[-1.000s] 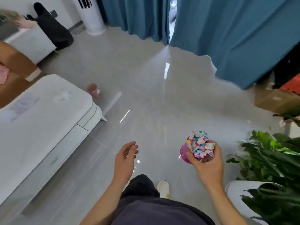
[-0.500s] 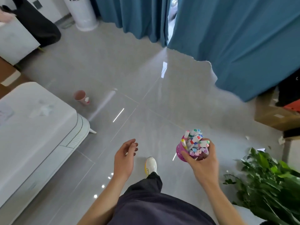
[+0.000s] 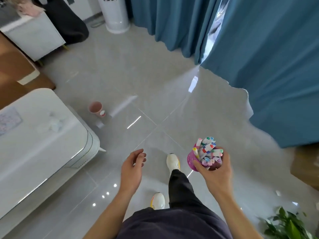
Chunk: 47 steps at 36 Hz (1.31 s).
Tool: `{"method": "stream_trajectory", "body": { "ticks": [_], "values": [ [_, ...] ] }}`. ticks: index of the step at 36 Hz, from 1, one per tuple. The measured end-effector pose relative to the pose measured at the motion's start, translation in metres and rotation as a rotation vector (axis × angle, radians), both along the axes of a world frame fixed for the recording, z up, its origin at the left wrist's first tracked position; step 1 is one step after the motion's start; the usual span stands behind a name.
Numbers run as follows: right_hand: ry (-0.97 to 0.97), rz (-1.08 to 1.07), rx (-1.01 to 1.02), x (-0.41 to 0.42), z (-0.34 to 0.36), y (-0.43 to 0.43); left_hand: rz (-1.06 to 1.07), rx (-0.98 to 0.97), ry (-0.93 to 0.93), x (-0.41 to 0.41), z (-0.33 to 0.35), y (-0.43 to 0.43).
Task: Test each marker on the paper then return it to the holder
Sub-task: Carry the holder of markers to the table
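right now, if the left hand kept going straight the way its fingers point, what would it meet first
The left hand points forward over the floor; the way looks free. The pink cup lies off to its left, the white shoe to its right. Height above the floor is unclear.

The person wears a dark garment [image 3: 172, 226] of plain, smooth greyish-purple cloth, which fills the bottom edge of the view. Beyond it shows a trouser leg [image 3: 181, 188], black or very dark charcoal, loose-cut, with soft creases running down to the ankle. The forward shoe [image 3: 173, 162] is a white trainer with a rounded toe, thin dark lines on the upper and a yellow-orange strip along one edge. The nearer shoe [image 3: 158, 200] is the same white kind, with yellow and pink trim at its side. Both forearms are bare down to the left hand [image 3: 132, 167] and the right hand [image 3: 215, 178].
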State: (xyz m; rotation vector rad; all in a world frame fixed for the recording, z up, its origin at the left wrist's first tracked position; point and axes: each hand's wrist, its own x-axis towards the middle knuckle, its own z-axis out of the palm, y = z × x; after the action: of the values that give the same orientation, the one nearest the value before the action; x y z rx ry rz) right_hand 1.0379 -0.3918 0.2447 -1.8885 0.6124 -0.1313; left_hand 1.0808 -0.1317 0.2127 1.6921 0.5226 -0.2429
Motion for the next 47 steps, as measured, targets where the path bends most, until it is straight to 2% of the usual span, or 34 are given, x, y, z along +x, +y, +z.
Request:
{"method": "stream_trajectory", "body": {
  "ticks": [14, 24, 39, 47],
  "values": [
    [-0.003, 0.37, 0.038, 0.238, -0.01, -0.014, 0.343, 0.04, 0.012, 0.146, 0.009, -0.012],
    [-0.015, 0.525, 0.046, 0.362, -0.012, 0.008, 0.529, 0.031, 0.014, 0.225, 0.013, 0.0],
    [-0.006, 0.631, 0.054, 0.542, -0.03, 0.119, 0.663, 0.01, 0.032, 0.381, -0.007, 0.1],
    [-0.02, 0.665, 0.074, 0.633, -0.021, 0.195, 0.631, 0.051, 0.032, 0.462, -0.008, 0.169]
  ]
}}
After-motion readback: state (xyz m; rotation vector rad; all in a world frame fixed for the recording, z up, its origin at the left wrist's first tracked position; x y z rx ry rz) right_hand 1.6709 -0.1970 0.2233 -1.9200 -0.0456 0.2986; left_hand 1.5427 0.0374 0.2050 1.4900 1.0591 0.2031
